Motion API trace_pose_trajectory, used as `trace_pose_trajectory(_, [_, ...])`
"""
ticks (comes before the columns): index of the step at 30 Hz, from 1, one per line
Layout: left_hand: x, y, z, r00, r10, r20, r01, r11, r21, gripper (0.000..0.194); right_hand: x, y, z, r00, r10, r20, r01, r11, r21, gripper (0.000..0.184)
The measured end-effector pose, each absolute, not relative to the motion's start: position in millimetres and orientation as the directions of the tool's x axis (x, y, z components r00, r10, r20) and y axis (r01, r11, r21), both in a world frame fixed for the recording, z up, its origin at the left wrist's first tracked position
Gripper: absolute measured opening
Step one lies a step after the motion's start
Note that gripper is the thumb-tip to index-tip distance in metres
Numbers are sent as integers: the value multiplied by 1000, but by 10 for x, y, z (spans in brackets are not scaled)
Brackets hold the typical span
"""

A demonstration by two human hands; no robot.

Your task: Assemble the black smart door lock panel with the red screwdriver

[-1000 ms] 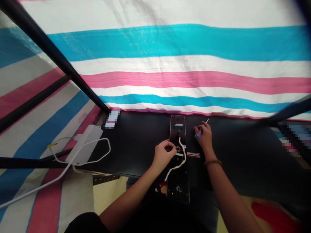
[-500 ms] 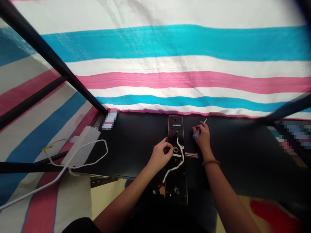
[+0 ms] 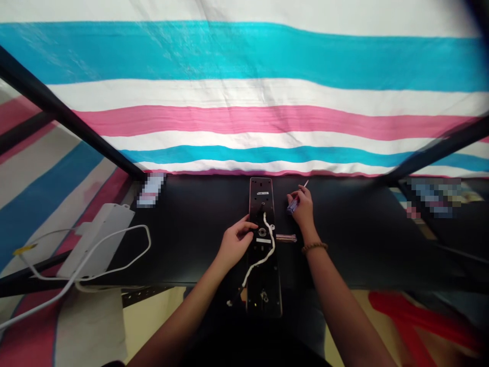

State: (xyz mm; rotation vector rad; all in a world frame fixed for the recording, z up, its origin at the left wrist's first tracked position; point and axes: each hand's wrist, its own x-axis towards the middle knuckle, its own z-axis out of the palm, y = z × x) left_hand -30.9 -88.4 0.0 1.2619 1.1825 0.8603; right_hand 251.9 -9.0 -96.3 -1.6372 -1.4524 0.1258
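Note:
A long black door-lock panel (image 3: 263, 270) lies lengthwise before me, its back side up, with a ring-shaped part near its middle. A white-wrapped cable (image 3: 263, 260) runs down it to a dark connector at its lower left. At the panel's left edge rests my left hand (image 3: 235, 244); thumb and forefinger are slightly apart over the surface near the ring, with nothing visible between them. My right hand (image 3: 303, 209), to the right of the panel, is closed around a screwdriver with a purplish see-through handle (image 3: 293, 205). Its thin shaft points up and away.
A shiny, pinkish slim item (image 3: 286, 238) lies right of the panel on the black table (image 3: 351, 234). On the left are a white power strip (image 3: 95, 237) with a looped white cord and a blurred-out pale object (image 3: 151, 189). Dark frame poles and striped sheeting surround the table.
The view has turned slightly right, so everything sits further left. My left thumb and forefinger, pinched near the ring before, are now a little apart. My right hand keeps hold of the screwdriver.

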Motion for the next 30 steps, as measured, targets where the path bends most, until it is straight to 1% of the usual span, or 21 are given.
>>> trace_pose_trajectory(3, [-283,-884,3,172,965,-197,85,185,979,28,2519,-91,-969,299,829,473,742,110,-662,17])
trace_pose_trajectory(5, [-262,-884,-4,162,969,-186,80,175,981,29,2516,-90,-973,301,826,476,740,113,-663,17])
trace_pose_trajectory(7, [-248,-888,-8,179,971,-156,120,136,983,25,2514,-89,-976,306,823,479,736,115,-667,17])
trace_pose_trajectory(11, [-254,-895,36,253,964,-86,290,9,957,18,2514,-87,-979,305,821,482,738,117,-665,17])
trace_pose_trajectory(13, [-264,-888,71,258,964,-67,336,-25,941,15,2514,-88,-976,302,824,480,736,118,-666,16])
trace_pose_trajectory(23, [-258,-871,101,244,969,-48,356,-44,934,6,2508,-101,-930,307,835,456,728,103,-678,15])
trace_pose_trajectory(30, [-231,-868,143,255,967,-9,473,-116,874,4,2499,-104,-920,314,831,459,721,106,-685,15])
